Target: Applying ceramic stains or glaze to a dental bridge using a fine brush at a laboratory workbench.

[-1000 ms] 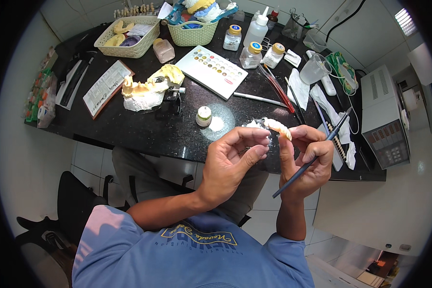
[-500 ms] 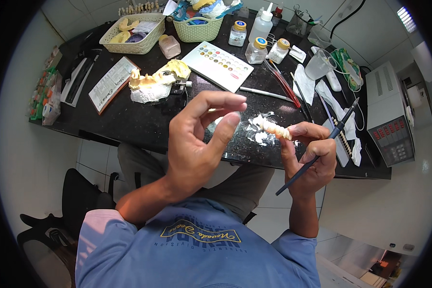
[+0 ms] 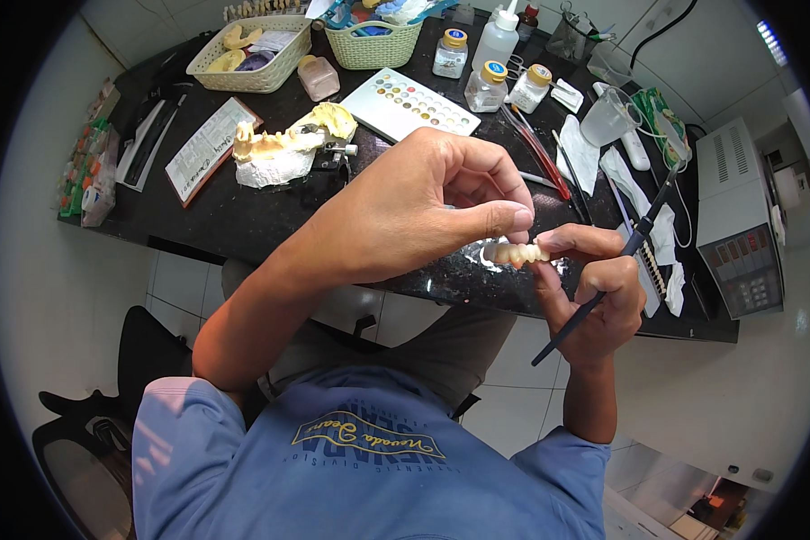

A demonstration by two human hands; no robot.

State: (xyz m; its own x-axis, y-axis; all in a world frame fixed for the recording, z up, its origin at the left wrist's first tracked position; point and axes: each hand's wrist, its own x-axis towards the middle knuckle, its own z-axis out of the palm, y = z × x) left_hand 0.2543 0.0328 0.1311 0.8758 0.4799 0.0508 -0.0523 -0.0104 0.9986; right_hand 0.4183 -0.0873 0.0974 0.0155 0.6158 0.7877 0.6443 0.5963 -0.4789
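A row of cream tooth crowns, a dental bridge (image 3: 517, 256), is pinched between the thumb and forefinger of my right hand (image 3: 598, 292). That same hand also has a dark slim brush (image 3: 634, 241) tucked across its fingers, slanting up to the right. Just above the bridge is my left hand (image 3: 454, 202), fingers curled and thumb tip close to the forefinger tip. Its lower fingertips reach down to the crowns; whether they touch is hidden, and so is anything between them. White powder (image 3: 477, 255) lies on the dark worktop beneath.
A plaster tooth model (image 3: 279, 157) stands at the left beside a written card (image 3: 209, 151). Behind are a shade palette (image 3: 409, 103), baskets (image 3: 373, 47) and jars (image 3: 486, 88). Tissues (image 3: 578, 151), tweezers (image 3: 540, 153) and a clear cup (image 3: 606, 119) lie rightward, near a boxy machine (image 3: 742, 225).
My left hand has moved right to the bridge, and its thumb and fingers have drawn together. My right hand has shifted slightly right, still with the bridge and brush.
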